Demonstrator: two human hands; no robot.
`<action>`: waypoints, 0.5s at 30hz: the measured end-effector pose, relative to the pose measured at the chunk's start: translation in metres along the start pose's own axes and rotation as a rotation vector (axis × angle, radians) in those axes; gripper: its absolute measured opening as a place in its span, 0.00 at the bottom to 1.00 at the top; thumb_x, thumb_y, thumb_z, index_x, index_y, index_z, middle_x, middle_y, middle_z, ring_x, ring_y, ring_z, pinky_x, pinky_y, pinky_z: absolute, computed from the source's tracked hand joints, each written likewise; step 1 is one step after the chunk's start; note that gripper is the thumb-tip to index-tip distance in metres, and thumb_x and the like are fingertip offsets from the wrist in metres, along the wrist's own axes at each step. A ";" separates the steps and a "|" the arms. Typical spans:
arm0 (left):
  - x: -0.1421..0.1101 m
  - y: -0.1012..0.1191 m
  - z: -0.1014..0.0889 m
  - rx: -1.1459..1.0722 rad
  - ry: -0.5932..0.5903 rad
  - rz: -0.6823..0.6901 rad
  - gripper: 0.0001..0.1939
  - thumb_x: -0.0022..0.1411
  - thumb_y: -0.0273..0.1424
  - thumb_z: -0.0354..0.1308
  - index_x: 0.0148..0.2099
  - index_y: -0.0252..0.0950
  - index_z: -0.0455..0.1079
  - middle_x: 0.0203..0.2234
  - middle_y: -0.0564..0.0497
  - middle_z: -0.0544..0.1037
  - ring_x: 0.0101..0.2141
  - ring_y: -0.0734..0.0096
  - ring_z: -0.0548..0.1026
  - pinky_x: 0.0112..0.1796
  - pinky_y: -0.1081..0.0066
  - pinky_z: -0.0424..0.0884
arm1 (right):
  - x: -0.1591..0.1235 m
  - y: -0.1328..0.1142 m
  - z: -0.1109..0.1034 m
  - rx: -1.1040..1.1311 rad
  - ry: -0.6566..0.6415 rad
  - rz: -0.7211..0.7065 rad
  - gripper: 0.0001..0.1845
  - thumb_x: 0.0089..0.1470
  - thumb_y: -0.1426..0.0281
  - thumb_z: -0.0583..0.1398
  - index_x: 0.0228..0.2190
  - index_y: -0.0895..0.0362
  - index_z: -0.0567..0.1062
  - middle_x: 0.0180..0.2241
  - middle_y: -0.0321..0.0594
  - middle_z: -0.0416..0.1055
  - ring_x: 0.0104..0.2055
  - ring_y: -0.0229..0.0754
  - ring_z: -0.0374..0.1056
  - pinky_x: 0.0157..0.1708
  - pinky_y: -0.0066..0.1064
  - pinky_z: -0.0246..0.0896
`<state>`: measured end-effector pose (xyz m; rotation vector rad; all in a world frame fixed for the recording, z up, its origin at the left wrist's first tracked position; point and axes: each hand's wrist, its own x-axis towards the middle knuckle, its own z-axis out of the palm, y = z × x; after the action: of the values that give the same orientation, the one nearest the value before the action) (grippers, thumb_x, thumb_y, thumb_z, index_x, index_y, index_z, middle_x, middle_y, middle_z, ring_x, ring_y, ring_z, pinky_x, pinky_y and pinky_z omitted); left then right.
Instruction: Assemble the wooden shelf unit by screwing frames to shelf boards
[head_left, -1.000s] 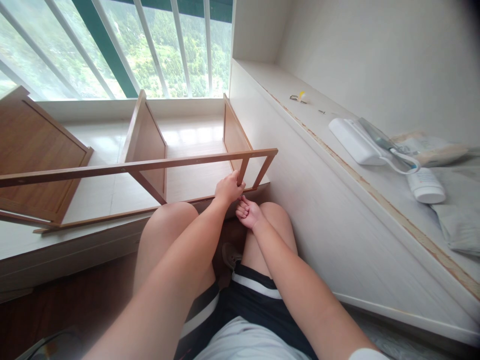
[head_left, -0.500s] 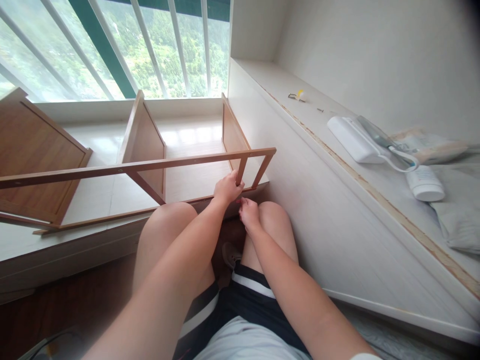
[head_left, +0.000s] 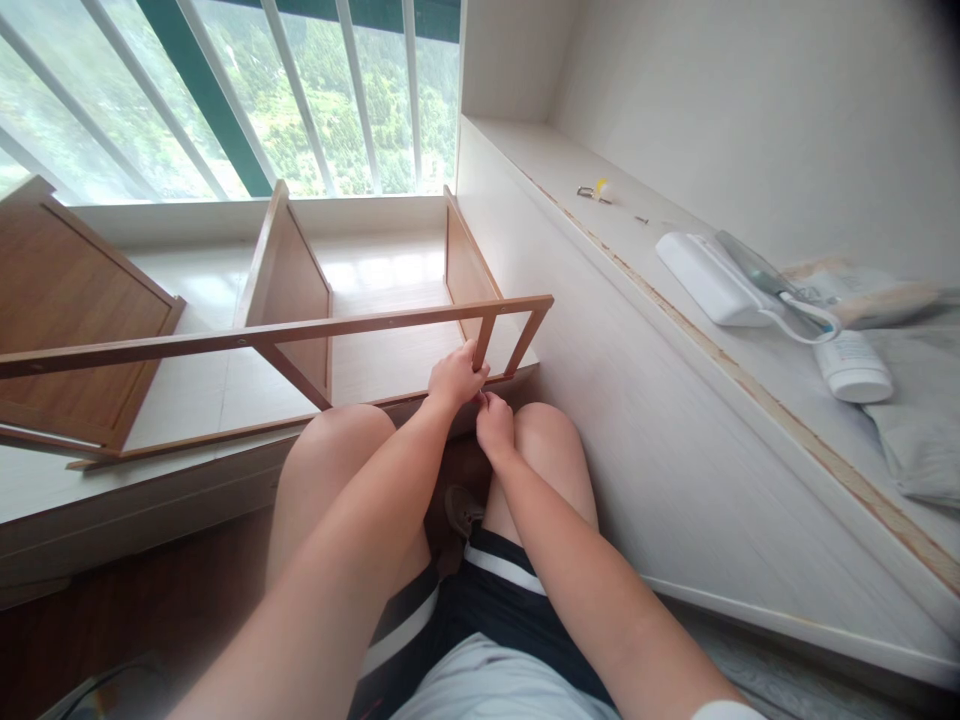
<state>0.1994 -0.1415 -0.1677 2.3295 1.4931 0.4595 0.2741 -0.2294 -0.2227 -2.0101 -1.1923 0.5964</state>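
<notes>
A brown wooden shelf frame [head_left: 322, 328] lies on the white sill, with panels standing across it. My left hand [head_left: 454, 374] is closed around the lower end of a short wooden slat [head_left: 484, 340] near the frame's right end. Just below and to the right, my right hand [head_left: 496, 424] is closed in a pinch close to the frame's lower rail. A thin, small item shows at its fingertips, too little visible to name. The two hands nearly touch. The fingers of both are partly hidden from above.
On the white ledge at right lie a small yellow-and-white item [head_left: 601, 190], a screw [head_left: 642, 220], a white device [head_left: 709, 278], a white bottle [head_left: 853, 367] and grey cloth [head_left: 919, 420]. A barred window [head_left: 337, 100] is behind the frame. My knees flank the hands.
My right hand has turned slightly and shifted a little up and left toward the slat; the red bit at its fingertips shows less. My left hand stays in place on the slat.
</notes>
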 end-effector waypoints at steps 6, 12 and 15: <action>0.000 0.000 0.000 -0.001 -0.013 -0.007 0.15 0.62 0.39 0.47 0.49 0.43 0.66 0.40 0.48 0.77 0.41 0.60 0.75 0.39 0.66 0.68 | -0.003 -0.004 -0.002 -0.126 -0.002 0.016 0.18 0.63 0.65 0.48 0.34 0.54 0.76 0.33 0.45 0.77 0.39 0.47 0.71 0.36 0.31 0.57; 0.001 -0.002 0.002 -0.010 0.002 0.016 0.15 0.62 0.39 0.46 0.48 0.43 0.65 0.40 0.48 0.77 0.40 0.60 0.75 0.38 0.66 0.67 | -0.005 -0.007 -0.003 -0.262 -0.013 0.012 0.19 0.64 0.65 0.46 0.38 0.56 0.75 0.34 0.47 0.76 0.38 0.48 0.71 0.37 0.33 0.57; 0.001 -0.003 0.002 -0.006 0.013 0.021 0.15 0.62 0.40 0.47 0.47 0.42 0.66 0.39 0.48 0.77 0.39 0.60 0.75 0.36 0.66 0.67 | -0.005 -0.008 -0.004 -0.301 -0.019 0.016 0.20 0.64 0.66 0.45 0.40 0.57 0.75 0.34 0.49 0.76 0.38 0.49 0.71 0.37 0.34 0.57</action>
<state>0.1983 -0.1400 -0.1711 2.3442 1.4717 0.4847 0.2701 -0.2320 -0.2138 -2.2690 -1.3434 0.4663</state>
